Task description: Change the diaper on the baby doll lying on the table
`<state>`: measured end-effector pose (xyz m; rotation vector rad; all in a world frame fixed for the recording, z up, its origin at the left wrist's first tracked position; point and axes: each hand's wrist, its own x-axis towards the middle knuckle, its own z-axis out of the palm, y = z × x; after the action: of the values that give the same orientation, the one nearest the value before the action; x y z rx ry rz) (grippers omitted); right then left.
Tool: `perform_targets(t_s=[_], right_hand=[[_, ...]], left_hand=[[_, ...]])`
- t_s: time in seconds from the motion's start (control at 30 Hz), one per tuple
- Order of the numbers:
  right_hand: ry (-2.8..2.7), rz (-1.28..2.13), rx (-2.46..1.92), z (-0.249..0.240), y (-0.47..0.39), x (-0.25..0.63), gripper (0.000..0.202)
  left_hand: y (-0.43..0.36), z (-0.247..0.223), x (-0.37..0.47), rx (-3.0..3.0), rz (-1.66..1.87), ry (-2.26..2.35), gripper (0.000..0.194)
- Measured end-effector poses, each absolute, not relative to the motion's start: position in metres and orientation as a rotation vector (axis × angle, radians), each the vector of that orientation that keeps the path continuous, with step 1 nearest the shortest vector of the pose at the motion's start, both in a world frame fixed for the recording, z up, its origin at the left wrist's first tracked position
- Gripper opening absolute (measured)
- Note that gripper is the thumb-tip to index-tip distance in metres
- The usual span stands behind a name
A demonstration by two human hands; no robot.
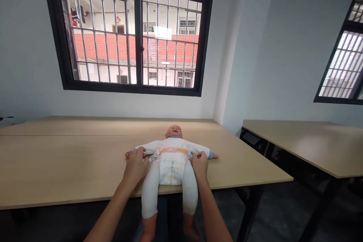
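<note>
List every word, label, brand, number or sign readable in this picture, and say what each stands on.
No text can be read.
Red diamond-shaped sign on the building beyond the barred window: too small to read.
Orange printed band on the diaper of the baby doll: any lettering is too blurred to read.

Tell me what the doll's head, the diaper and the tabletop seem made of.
The doll's head: probably smooth vinyl or plastic, with moulded features. The diaper: likely soft nonwoven, matte, wrinkled and printed. The tabletop: perhaps wood-look laminate, satin, pale with soft reflections.
</note>
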<state>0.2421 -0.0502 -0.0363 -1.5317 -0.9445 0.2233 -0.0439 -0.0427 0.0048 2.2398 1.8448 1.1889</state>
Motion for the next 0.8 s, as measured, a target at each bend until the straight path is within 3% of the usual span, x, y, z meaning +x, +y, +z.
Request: perform_targets(t_s=[0.17, 0.53, 0.7, 0.8], right_hand=[[-0.864, 0.233, -1.500, -0.039, -0.047, 0.245, 0.011], [-0.824, 0.238, -1.510, -0.038, -0.048, 0.245, 0.010], [-0.847, 0.236, -1.501, -0.033, -0.054, 0.241, 0.006], [-0.862, 0.247, -1.497, -0.030, -0.056, 0.240, 0.006]], left_hand=[[-0.066, 0.017, 0.004, 2.139, 1.232, 1.328, 0.038], [-0.097, 0.021, 0.019, 1.929, 1.284, 1.025, 0.054], [-0.135, 0.012, 0.018, 1.701, 1.271, 0.799, 0.073], [-0.156, -0.002, 0.011, 1.759, 1.268, 0.907, 0.069]])
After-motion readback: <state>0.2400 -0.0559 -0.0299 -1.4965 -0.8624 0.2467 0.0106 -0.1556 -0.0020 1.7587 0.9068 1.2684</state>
